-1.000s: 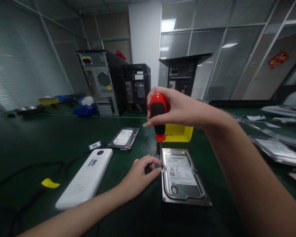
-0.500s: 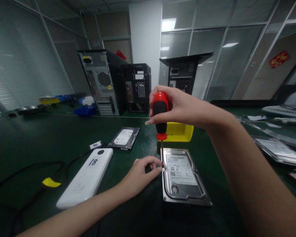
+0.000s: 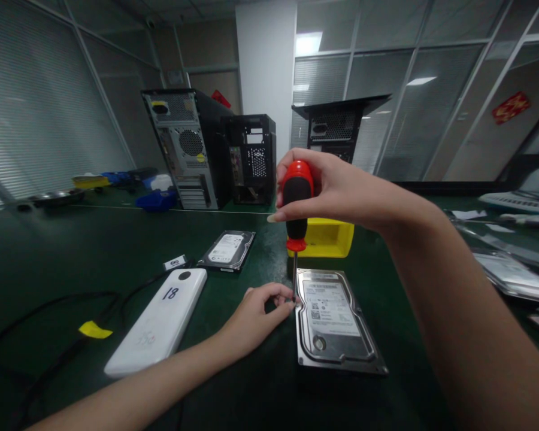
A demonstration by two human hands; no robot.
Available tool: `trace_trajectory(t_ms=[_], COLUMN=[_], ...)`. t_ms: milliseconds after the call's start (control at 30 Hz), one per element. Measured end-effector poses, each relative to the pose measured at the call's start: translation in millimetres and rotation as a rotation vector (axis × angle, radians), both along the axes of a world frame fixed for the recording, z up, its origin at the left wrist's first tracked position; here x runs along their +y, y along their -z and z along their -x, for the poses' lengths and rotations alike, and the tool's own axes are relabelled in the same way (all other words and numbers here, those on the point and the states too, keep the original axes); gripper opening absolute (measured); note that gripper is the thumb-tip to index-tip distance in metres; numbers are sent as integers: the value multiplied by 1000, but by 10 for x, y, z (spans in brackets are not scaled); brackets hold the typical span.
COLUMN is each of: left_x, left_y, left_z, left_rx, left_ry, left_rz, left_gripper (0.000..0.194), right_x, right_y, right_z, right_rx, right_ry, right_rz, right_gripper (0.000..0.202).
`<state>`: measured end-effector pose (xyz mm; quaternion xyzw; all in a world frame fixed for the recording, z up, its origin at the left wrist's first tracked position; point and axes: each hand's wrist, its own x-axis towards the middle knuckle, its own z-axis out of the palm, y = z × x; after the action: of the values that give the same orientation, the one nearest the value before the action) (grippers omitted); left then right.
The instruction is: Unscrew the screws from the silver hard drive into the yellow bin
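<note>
My right hand is wrapped round the red and black handle of a screwdriver, which stands nearly upright with its shaft pointing down. Its tip is at the left edge of a silver hard drive that lies label up on the table. Beside that edge, my left hand pinches thumb and forefinger together around the screwdriver's tip. Whatever is between those fingertips is too small or hidden to make out. Just behind the drive sits a yellow plastic bin, partly covered by my right hand and the screwdriver.
Left of my hands lie a white power bank marked 18, a black cable and a second hard drive. Computer cases stand along the back, near a blue bin. More drives lie at the right.
The screwdriver and my right hand have risen slightly. The tip has shifted a little left, off the screw spot to the drive's edge. My left hand has barely moved.
</note>
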<state>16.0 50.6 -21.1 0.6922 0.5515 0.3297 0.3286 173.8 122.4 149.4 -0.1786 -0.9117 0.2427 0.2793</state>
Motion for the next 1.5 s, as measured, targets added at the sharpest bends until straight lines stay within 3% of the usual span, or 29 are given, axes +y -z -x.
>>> trace_trajectory(t_ms=[600, 1500], left_x=[23, -19], left_y=[16, -82], left_z=[22, -10], left_rx=[-21, -82], left_ry=[30, 26], left_rz=[-2, 42], left_gripper=[22, 22], right_x=[-21, -16], right_y=[-11, -16], right_z=[7, 3], right_rx=[-41, -52], right_ry=[8, -68], right_rz=[1, -17], right_gripper=[37, 38])
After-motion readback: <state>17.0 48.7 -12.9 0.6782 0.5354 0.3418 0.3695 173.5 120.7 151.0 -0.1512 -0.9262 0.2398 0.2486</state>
